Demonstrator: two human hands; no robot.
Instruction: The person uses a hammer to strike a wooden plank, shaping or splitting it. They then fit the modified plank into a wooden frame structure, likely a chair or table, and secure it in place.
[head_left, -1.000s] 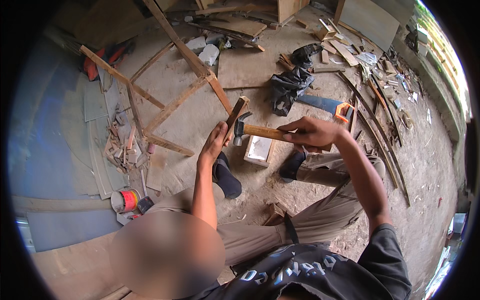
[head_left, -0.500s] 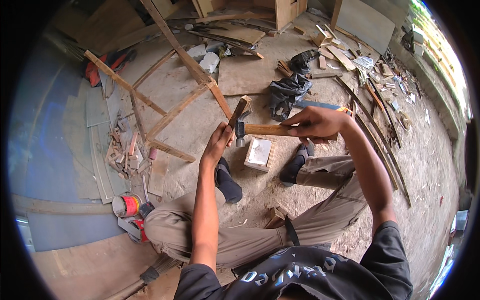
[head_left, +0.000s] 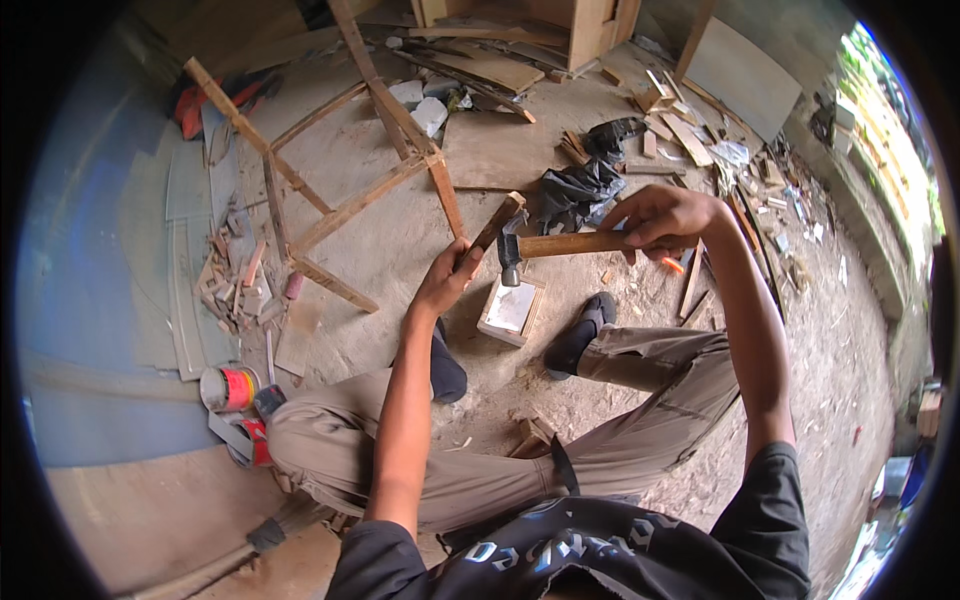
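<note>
My left hand (head_left: 443,282) is closed round a short wooden piece (head_left: 497,222), which slants up and away to the right. My right hand (head_left: 665,220) grips a claw hammer (head_left: 572,243) by the end of its wooden handle. The handle lies nearly level, and the metal head is close beside the wooden piece; whether they touch I cannot tell. Below the hammer head, a small wooden box (head_left: 528,325) with a white sheet or panel on top rests on the floor between my feet.
Ahead to the left stands a wooden frame (head_left: 345,212). Wood offcuts (head_left: 238,285) and cans (head_left: 230,388) lie at my left. A black plastic bag (head_left: 580,190) sits beyond the hammer, and scrap wood (head_left: 685,140) litters the far right floor.
Both hands, with the hammer and wooden piece, have shifted slightly right, and the hammer head is now over the small box. My view has turned a little. Both grips stay closed.
</note>
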